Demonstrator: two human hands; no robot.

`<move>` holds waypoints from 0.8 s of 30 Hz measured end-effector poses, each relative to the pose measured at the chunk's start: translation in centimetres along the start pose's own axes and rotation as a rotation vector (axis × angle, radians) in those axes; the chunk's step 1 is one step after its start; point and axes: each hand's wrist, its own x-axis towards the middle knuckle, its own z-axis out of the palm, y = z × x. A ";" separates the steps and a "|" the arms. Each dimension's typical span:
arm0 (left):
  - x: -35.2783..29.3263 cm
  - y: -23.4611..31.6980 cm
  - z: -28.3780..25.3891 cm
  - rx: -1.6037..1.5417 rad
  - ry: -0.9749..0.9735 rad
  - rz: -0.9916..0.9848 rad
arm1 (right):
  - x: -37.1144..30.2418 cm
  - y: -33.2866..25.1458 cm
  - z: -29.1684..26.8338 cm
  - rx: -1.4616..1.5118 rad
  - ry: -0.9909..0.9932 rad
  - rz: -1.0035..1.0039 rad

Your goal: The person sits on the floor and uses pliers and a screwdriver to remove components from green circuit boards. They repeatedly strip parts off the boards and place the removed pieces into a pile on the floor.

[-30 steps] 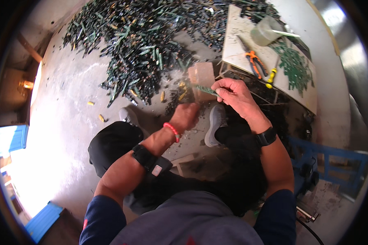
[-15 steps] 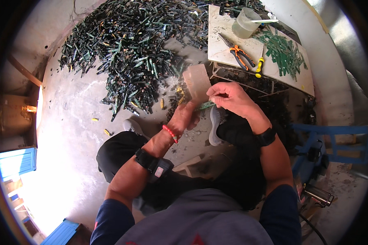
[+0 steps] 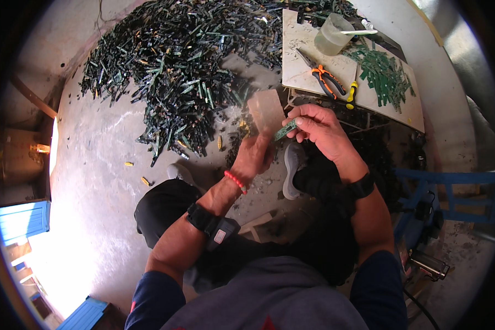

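A narrow green strip [image 3: 285, 130], resembling a piece of circuit board, slants between my two hands. My right hand [image 3: 322, 132] pinches its upper end between thumb and fingers. The lower end meets the thumb side of my left hand [image 3: 253, 155], whose fingers are curled and partly hidden under the palm. Just beyond my hands stands a pale pinkish block [image 3: 265, 109]. Dark bits and a few yellow pieces [image 3: 243, 127] lie on the floor around it.
A large heap of dark green strips [image 3: 176, 82] covers the floor ahead. On the low table [image 3: 308, 49] at right are orange-handled pliers [image 3: 325, 80], a yellow-and-black screwdriver [image 3: 352, 94], a plastic cup [image 3: 331, 36] and green strips [image 3: 382, 77]. A blue stand [image 3: 451, 179] is at right.
The green strip has tilted up and shows more of its face. My right fingers have opened out somewhat around its upper end. My left hand has shifted slightly right.
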 end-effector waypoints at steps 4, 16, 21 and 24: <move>0.3 -0.9 1.3 -0.308 0.081 -0.020 | 0.4 0.1 -0.1 -0.106 -0.022 -0.119; -0.3 0.7 0.9 -0.232 0.047 0.132 | 0.6 0.5 -0.1 0.096 0.034 -0.090; -2.0 5.1 -0.2 -0.509 -0.009 -0.184 | 0.5 0.7 -0.3 0.041 0.065 -0.092; -2.3 6.0 0.1 -0.452 0.042 -0.168 | 0.8 0.9 -0.1 0.004 0.099 -0.133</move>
